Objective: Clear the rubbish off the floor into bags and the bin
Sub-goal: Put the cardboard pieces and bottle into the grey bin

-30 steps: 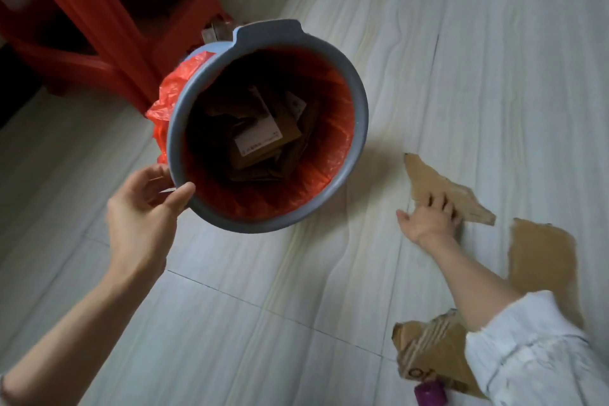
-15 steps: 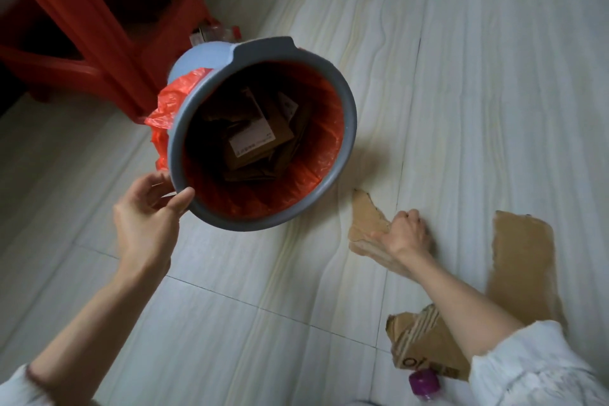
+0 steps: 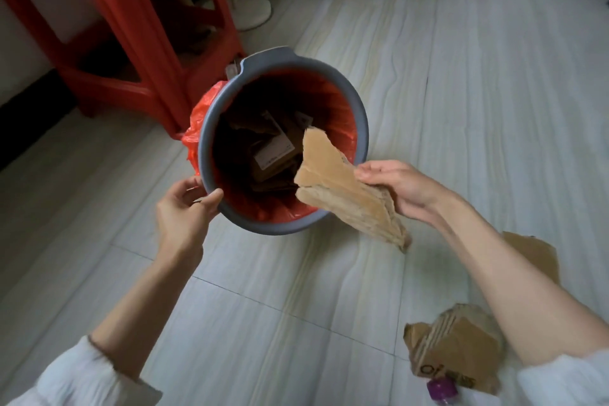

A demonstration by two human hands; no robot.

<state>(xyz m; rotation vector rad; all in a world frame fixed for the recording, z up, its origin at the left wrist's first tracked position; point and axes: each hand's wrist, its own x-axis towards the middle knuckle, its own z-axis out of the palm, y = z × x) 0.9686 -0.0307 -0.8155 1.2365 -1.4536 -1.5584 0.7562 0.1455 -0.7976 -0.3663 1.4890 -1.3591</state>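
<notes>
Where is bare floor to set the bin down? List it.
Bare tiles lie below the grey bin between both forearms, and right of it toward the far wall. Crowded: red plastic stool behind, torn cardboard scraps at lower right.

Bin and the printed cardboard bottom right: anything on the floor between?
Head view: bare floor between bin and printed cardboard; held cardboard hangs above.

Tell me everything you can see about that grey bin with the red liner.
The bin is a round grey plastic bucket with a small lip handle on its far rim. A red plastic bag lines it and spills over the left side. It is tilted, mouth towards the camera, beside a red stool. Inside lie cardboard scraps, one bearing a white label. The left hand grips its near rim, thumb on the edge. The right hand holds a torn cardboard piece over the opening.
</notes>
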